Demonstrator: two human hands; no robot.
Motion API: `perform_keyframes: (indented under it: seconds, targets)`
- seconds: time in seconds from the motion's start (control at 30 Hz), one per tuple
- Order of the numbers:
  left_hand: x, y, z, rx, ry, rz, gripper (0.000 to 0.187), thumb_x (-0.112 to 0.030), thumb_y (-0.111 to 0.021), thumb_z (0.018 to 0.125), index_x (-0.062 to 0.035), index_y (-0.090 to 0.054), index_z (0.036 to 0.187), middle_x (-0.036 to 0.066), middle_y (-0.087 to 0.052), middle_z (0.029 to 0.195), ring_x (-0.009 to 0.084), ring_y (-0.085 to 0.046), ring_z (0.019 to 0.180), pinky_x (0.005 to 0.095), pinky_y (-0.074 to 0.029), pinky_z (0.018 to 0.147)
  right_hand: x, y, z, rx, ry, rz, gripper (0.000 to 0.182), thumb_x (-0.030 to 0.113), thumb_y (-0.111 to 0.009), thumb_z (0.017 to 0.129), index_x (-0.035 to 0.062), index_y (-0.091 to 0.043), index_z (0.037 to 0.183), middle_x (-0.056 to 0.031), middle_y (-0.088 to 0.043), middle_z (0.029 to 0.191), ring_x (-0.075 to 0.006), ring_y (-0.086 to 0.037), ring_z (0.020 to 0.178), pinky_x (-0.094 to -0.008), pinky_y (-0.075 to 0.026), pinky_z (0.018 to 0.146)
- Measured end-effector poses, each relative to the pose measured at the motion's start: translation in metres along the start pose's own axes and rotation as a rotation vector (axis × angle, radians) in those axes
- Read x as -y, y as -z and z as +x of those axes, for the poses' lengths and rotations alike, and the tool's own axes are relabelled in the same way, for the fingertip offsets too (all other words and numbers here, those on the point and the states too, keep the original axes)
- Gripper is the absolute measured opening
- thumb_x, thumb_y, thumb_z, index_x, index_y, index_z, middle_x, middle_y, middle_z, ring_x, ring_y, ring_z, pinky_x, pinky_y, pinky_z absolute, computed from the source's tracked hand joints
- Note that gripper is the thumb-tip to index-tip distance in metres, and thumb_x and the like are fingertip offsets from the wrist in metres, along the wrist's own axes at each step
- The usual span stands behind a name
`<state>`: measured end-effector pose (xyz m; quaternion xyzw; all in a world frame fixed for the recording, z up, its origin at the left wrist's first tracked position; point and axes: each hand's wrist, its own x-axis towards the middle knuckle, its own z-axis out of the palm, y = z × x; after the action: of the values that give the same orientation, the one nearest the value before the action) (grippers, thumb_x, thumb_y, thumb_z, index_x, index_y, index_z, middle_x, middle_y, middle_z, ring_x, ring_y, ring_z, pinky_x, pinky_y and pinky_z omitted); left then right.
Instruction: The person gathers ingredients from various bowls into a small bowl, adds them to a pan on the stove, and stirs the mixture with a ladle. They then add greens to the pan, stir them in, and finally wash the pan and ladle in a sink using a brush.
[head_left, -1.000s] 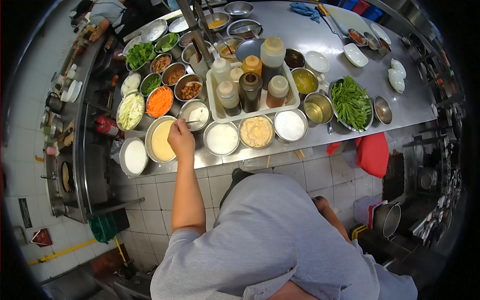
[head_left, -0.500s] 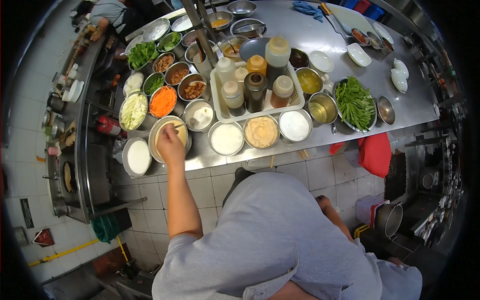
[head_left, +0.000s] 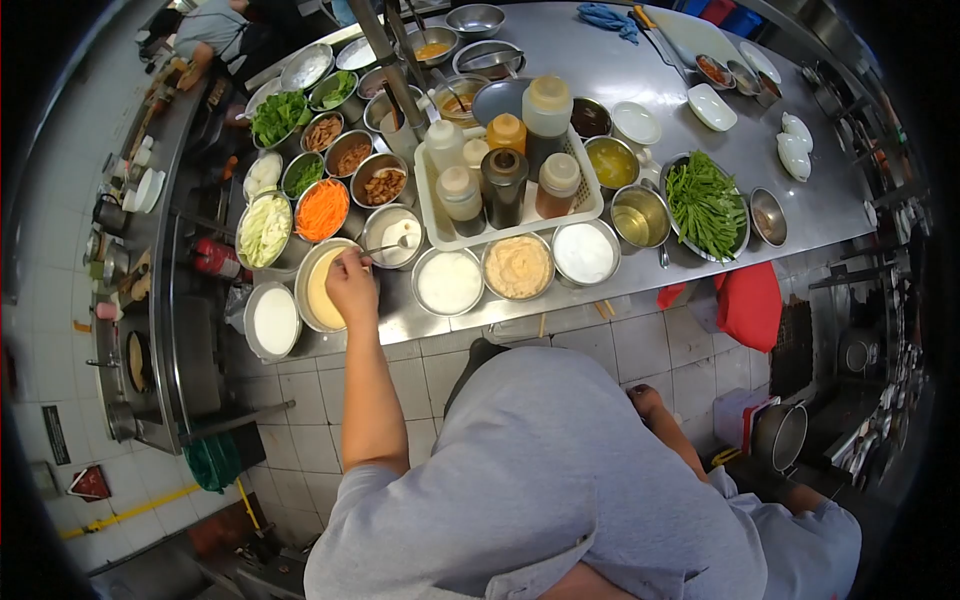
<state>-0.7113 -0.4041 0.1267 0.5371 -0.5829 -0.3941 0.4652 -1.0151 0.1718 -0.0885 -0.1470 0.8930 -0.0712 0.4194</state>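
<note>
By the near edge of the tabletop (head_left: 455, 321), a spoon (head_left: 404, 241) was gripped by the left hand (head_left: 353, 289); if bumped, the bowl (head_left: 395, 264) could be tipped. Right hand (head_left: 645, 399): fingers couldn't be told.

Commercial kitchen: steel worktable (head_left: 800, 232) set with metal bowls of shredded carrot (head_left: 322, 210), greens (head_left: 706, 205) and powders; one crate (head_left: 487, 238) of squeeze bottles (head_left: 548, 106); tiled floor (head_left: 640, 343); pan (head_left: 138, 362) at side counter; stacked white dishes (head_left: 150, 190); fire extinguisher (head_left: 215, 258).
</note>
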Motion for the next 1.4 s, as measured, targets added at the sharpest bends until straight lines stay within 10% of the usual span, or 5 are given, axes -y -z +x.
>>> perform_keyframes:
  seconds: [0.4,0.57,1.1,1.4]
  targets:
    - [-0.06,0.054,-0.009,-0.103,0.111,-0.299,0.027,-0.024,-0.054,0.101,0.0001,-0.064,0.098,0.003,-0.063,0.072,0.0021,-0.041,0.05,0.0178,-0.03,0.044,-0.071,-0.047,0.044,0.028,0.187,-0.104,0.048,0.041,-0.061,0.088,-0.0001,-0.068,0.112,-0.0232,-0.066,0.116,-0.0378,-0.061,0.113,-0.0414,-0.047,0.098]
    - [-0.095,0.045,-0.009,-0.106,0.095,-0.39,0.026,-0.029,-0.059,0.098,-0.003,-0.066,0.1,0.002,-0.061,0.071,0.0013,-0.042,0.052,0.0168,-0.028,0.044,0.006,0.001,-0.004,-0.046,-0.029,0.124,0.047,0.041,-0.062,0.088,0.0015,-0.069,0.112,-0.0207,-0.067,0.116,-0.0377,-0.062,0.111,-0.0423,-0.048,0.097]
    - [-0.242,-0.346,-0.171,0.919,-0.003,-0.508,0.024,-0.022,-0.054,0.101,-0.0008,-0.063,0.103,0.004,-0.065,0.075,0.0053,-0.048,0.055,0.019,-0.038,0.05,-0.069,-0.023,-0.017,-0.106,-0.167,0.327,0.044,0.044,-0.063,0.09,0.0059,-0.069,0.111,-0.0193,-0.069,0.11,-0.0339,-0.065,0.106,-0.0413,-0.049,0.094]
    - [-0.269,-0.418,-0.208,0.868,-0.33,-0.421,0.026,-0.025,-0.051,0.103,-0.0017,-0.062,0.108,0.004,-0.066,0.083,0.0051,-0.047,0.058,0.0214,-0.039,0.053,-0.091,-0.054,-0.028,-0.255,-0.308,0.498,0.044,0.045,-0.063,0.089,0.0079,-0.069,0.113,-0.0172,-0.069,0.112,-0.0326,-0.065,0.107,-0.0399,-0.049,0.095]
